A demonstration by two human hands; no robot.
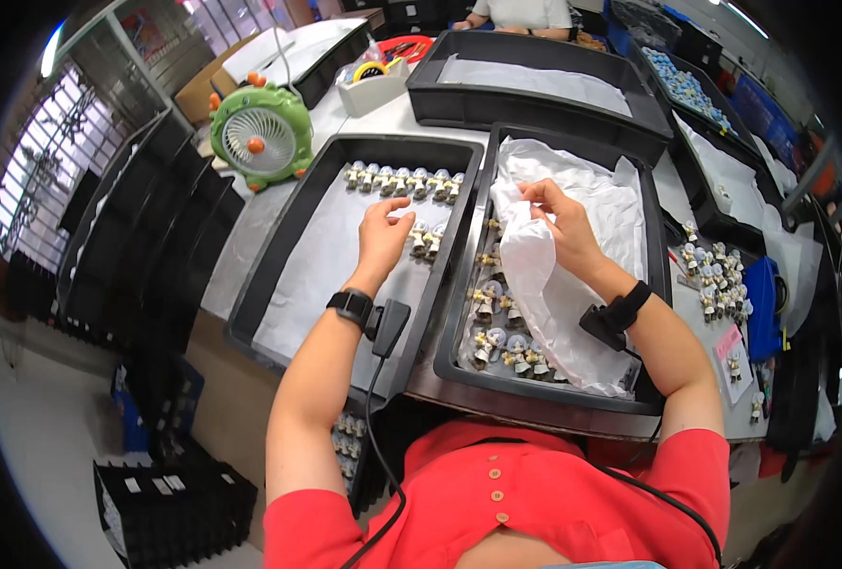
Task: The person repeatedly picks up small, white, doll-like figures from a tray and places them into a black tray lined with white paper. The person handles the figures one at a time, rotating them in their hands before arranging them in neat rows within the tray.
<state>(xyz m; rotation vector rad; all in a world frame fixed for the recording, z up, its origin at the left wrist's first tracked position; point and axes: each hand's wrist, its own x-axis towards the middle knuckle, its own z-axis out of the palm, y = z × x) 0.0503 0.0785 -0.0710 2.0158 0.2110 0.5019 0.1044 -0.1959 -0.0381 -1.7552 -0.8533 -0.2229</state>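
Note:
My right hand (565,226) pinches the edge of a white paper sheet (535,275) over the right black tray (573,400). The sheet is lifted and folded back; small figurines (516,353) with pale heads and dark bases show under its left side, the others hidden. My left hand (383,237) hovers over the left black tray (283,180), its thumb and fingers apart with nothing between them. Just right of it stand a few figurines (428,237), and a row of similar figurines (402,180) lines the tray's far end on white paper (317,275).
A green fan (262,137) stands beyond the left tray, near a tape dispenser (374,85). Another black tray (525,81) lies across the back. More figurines (720,280) and a blue bin (765,303) sit at right. A person (525,14) is at the far side.

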